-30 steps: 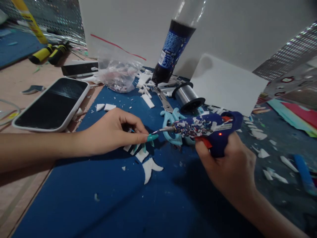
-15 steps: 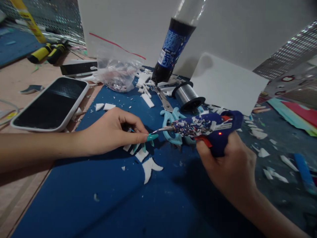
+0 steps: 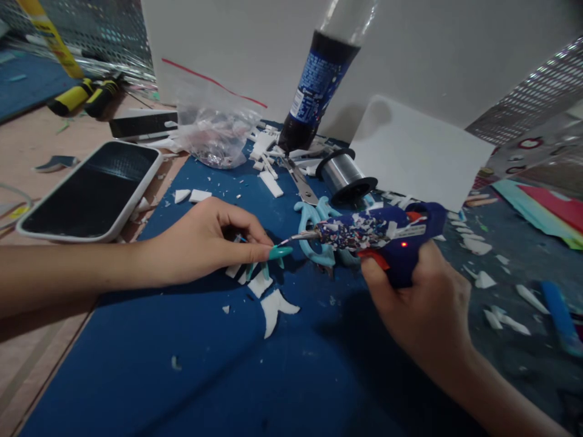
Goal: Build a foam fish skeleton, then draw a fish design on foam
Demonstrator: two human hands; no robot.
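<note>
My right hand [image 3: 423,303] grips a blue hot glue gun [image 3: 368,233], its barrel crusted with white and coloured flecks and a red light glowing on its side. A finger lies at the orange trigger. The nozzle points left, with its tip close to the fingertips of my left hand [image 3: 218,243]. Those fingers are pinched together; what sits between them is mostly hidden, only a thin bluish bit showing. Under them lie small white foam-like pieces [image 3: 260,284] in a row, and a white tail-shaped piece [image 3: 277,309] rests just nearer on the blue mat [image 3: 204,376].
Behind the nozzle lie light-blue scissors [image 3: 314,243] and a wire spool [image 3: 346,176]. A cola bottle [image 3: 314,91] stands at the back beside a zip bag [image 3: 218,133]. A phone [image 3: 91,191] lies left. White scraps [image 3: 483,279] are scattered on the right.
Almost nothing differs. Both hands and the glue gun keep their places, and the view has shifted very slightly.
</note>
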